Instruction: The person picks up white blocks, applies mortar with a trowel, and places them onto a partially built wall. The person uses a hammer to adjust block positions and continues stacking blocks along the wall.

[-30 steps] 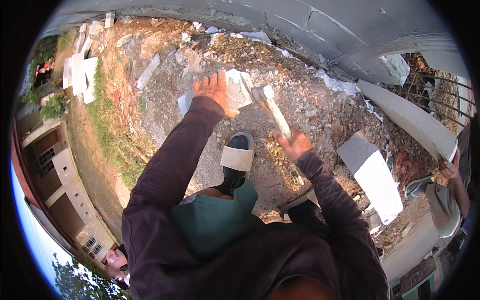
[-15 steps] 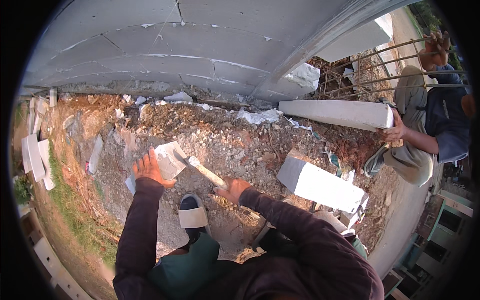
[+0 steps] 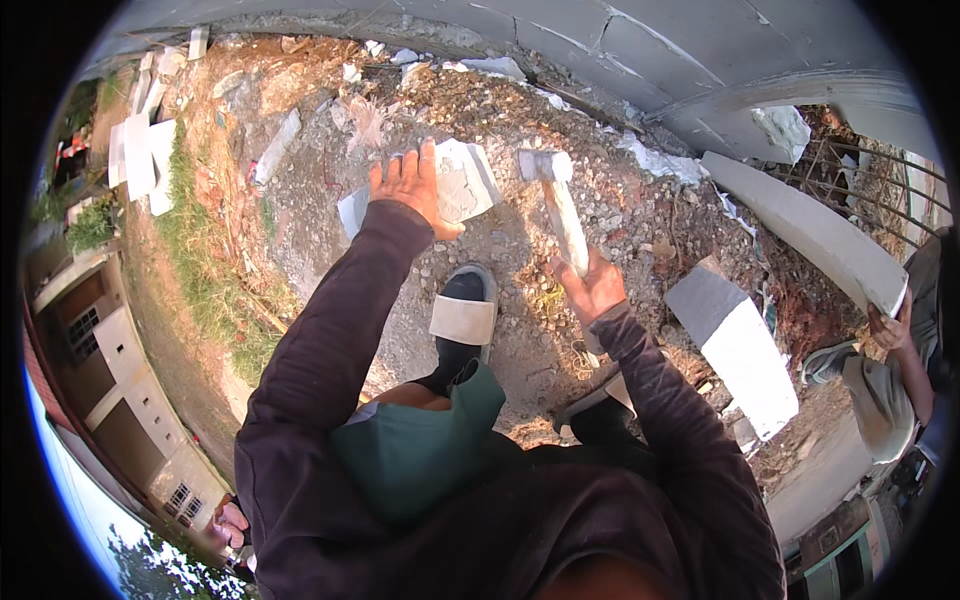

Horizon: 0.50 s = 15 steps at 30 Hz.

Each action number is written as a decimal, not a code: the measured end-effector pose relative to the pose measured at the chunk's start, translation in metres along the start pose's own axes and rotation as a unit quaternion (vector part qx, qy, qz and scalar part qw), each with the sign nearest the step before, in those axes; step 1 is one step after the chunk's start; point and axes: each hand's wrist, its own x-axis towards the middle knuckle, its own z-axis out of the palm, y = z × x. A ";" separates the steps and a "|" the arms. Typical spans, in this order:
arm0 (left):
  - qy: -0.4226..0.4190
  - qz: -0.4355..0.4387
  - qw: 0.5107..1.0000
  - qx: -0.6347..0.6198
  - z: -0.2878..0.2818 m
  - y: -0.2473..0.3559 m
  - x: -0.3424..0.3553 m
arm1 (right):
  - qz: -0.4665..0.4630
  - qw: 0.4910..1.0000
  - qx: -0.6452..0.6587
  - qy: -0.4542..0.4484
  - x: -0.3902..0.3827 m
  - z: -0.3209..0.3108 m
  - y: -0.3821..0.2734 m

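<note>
A broken piece of light grey block (image 3: 468, 180) lies on the rubble in front of me. My left hand (image 3: 412, 185) is open, laid over the block's left part with the fingers stretched out. A whitish corner (image 3: 352, 212) shows left of that wrist; whether it belongs to the same block I cannot tell. My right hand (image 3: 592, 285) is closed round the pale wooden handle of a small hatchet (image 3: 565, 215). Its dusty metal head is raised to the right of the block, apart from it.
A large white block (image 3: 735, 350) lies to my right. Another person's hand (image 3: 888, 325) holds the end of a long block (image 3: 815, 230) near a steel rebar cage (image 3: 860, 185). A grey block wall (image 3: 620, 50) runs along the far side. Thin slabs (image 3: 145, 155) lie far left.
My right hand has drawn the hatchet head away from the block, up and to the right. The view has turned, so the surroundings sit differently. My left hand stays on the block.
</note>
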 end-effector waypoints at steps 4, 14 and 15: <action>0.008 0.013 1.000 -0.012 -0.003 0.010 0.002 | -0.034 0.975 0.204 0.080 0.008 0.009 -0.012; 0.007 0.016 1.000 -0.007 -0.008 0.010 0.006 | 0.081 0.994 -0.047 -0.057 0.030 0.020 -0.007; 0.001 0.012 1.000 -0.003 -0.007 0.010 0.005 | 0.094 0.992 -0.018 -0.086 0.038 0.022 -0.004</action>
